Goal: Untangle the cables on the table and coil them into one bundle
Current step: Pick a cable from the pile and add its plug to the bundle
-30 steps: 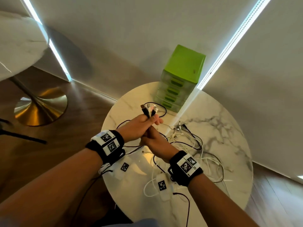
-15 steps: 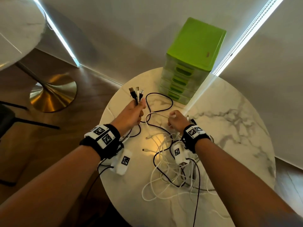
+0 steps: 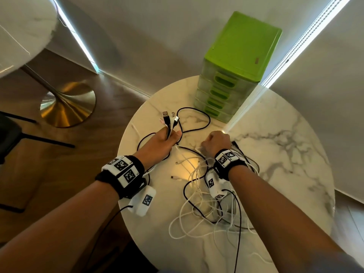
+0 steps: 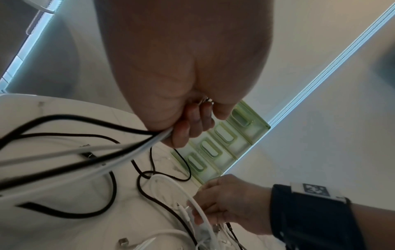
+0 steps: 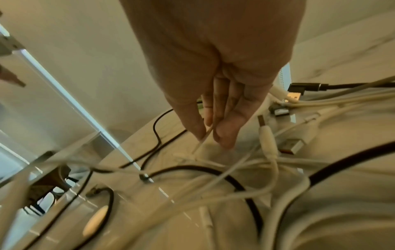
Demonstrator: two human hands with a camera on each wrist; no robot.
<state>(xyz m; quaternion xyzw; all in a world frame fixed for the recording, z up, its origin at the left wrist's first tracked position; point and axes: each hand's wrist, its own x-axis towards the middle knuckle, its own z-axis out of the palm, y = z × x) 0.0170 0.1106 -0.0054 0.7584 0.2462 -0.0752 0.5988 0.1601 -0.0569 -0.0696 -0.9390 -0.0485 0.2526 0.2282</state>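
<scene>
A tangle of white and black cables [image 3: 204,201] lies on the round marble table [image 3: 285,154]. My left hand [image 3: 165,137] grips several cable ends, black and white, whose USB plugs [image 3: 170,117] stick up out of the fist. From the left wrist view the same cables [image 4: 89,152] run out under the curled fingers [image 4: 188,128]. My right hand [image 3: 214,140] hovers over the tangle's far end and pinches a thin white cable [image 5: 205,137] between thumb and fingertips [image 5: 224,135]. A black loop [image 3: 197,119] lies beyond both hands.
A green plastic drawer unit [image 3: 236,66] stands at the table's far edge, close behind the hands. Loose USB plugs [image 5: 290,147] lie to the right of my right hand. A second table with a brass base [image 3: 67,107] stands on the wooden floor to the left.
My hands were together a second ago; they have parted. The left keeps the plug ends, while the right has gone down to the tangle and pinched a white cable.
</scene>
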